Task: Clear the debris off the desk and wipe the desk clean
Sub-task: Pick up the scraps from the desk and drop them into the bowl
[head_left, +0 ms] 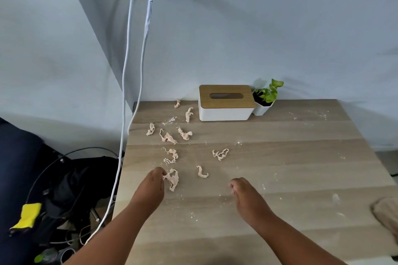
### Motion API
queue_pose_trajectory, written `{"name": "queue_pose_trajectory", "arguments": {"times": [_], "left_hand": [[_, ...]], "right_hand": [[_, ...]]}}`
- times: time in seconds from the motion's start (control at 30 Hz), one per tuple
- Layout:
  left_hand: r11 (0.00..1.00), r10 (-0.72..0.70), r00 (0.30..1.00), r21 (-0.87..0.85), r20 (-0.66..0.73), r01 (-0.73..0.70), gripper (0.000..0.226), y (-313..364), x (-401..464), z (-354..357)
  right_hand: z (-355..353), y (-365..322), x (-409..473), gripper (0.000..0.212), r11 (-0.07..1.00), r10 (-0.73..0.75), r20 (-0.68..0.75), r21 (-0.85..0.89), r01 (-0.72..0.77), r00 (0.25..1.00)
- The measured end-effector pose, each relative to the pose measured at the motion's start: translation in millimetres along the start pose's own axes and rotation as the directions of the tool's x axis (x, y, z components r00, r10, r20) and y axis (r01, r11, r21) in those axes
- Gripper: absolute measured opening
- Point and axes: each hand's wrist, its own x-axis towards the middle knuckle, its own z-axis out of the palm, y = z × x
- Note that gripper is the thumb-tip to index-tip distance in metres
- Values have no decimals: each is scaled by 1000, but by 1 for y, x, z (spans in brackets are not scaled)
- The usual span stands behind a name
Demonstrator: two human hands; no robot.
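Several crumpled pale-pink paper scraps lie scattered over the left half of the light wooden desk (280,178), among them one (202,171) near the middle and one (220,154) further back. My left hand (150,187) pinches the nearest scrap (173,179) by its left edge, and the scrap still rests on the desk. My right hand (245,196) hovers low over the desk to the right, fingers curled with nothing visible in them. White powdery crumbs (170,120) speckle the surface. A beige cloth (386,213) lies at the right edge.
A white tissue box with a wooden lid (226,102) and a small potted plant (266,99) stand at the back against the wall. Two white cables (129,92) hang from wall sockets past the desk's left edge. Dark bags and cords fill the floor at the left.
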Motion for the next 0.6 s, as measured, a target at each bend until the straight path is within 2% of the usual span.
{"name": "queue_pose_trajectory", "arguments": {"times": [0.2, 0.27, 0.37, 0.47, 0.53, 0.57, 0.6], "left_hand": [[994, -104, 993, -22, 50, 105, 45, -3, 5, 7], [992, -122, 992, -20, 45, 123, 40, -3, 5, 8], [997, -77, 997, -19, -3, 77, 10, -4, 7, 10], [997, -72, 997, 15, -32, 73, 15, 0, 6, 12], [992, -105, 993, 64, -53, 108, 24, 2, 6, 16], [989, -106, 993, 99, -59, 111, 31, 3, 6, 18], [986, -94, 994, 133, -60, 101, 39, 4, 6, 20]], "right_hand": [[-4, 7, 23, 47, 995, 2, -38, 96, 2, 999], [-6, 9, 33, 51, 995, -5, -38, 102, 9, 999], [-9, 12, 48, 53, 995, -35, -53, 88, 39, 998], [-11, 15, 64, 40, 997, -62, -44, 46, 64, 997], [-12, 17, 77, 12, 996, -84, -70, 11, 85, 994], [-12, 18, 84, 6, 996, -91, -82, -12, 90, 992], [-13, 19, 90, 13, 996, -85, -84, -44, 82, 993]]}}
